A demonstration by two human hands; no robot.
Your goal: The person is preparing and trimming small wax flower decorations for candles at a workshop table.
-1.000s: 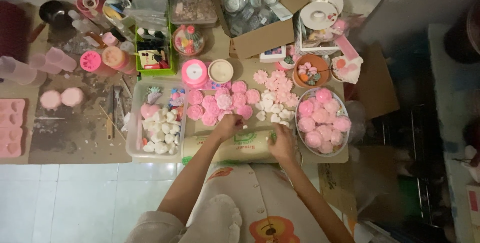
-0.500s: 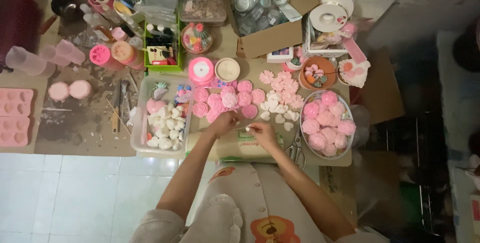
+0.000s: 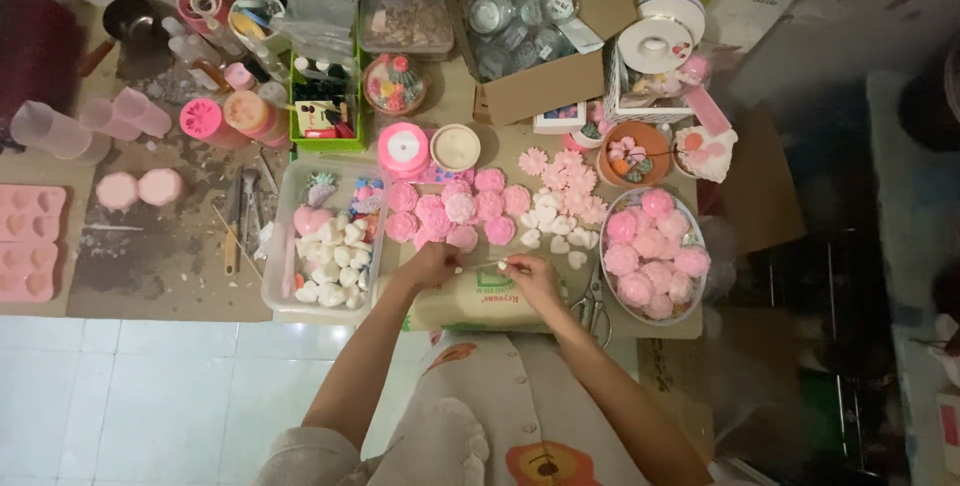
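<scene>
Both forearms reach forward from the near edge of the bench and bend inward, so the hands almost meet over a cream plastic pouch (image 3: 470, 298) lying flat at that edge. The left hand (image 3: 432, 264) is curled, knuckles up, its fingertips pinched narrow on one end of a small, thin pale strip (image 3: 482, 265); the right hand (image 3: 533, 279) mirrors it, thumb and forefinger closed on the other end, so the strip spans the short gap between them. What the strip is made of is too small to tell. Just beyond the hands lies a cluster of pink flower-shaped moulded pieces (image 3: 462, 208) with a few small white hearts (image 3: 553, 231) beside them. To the left of the left hand stands a clear plastic tray (image 3: 278, 286) of white and pink small shapes. To the right of the right hand sits a round bowl (image 3: 606, 281) heaped with pink rounded pieces, and a pair of metal scissors (image 3: 592, 308) lies between bowl and pouch. An open cardboard box (image 3: 545, 86) of clear round containers stands at the far edge.
</scene>
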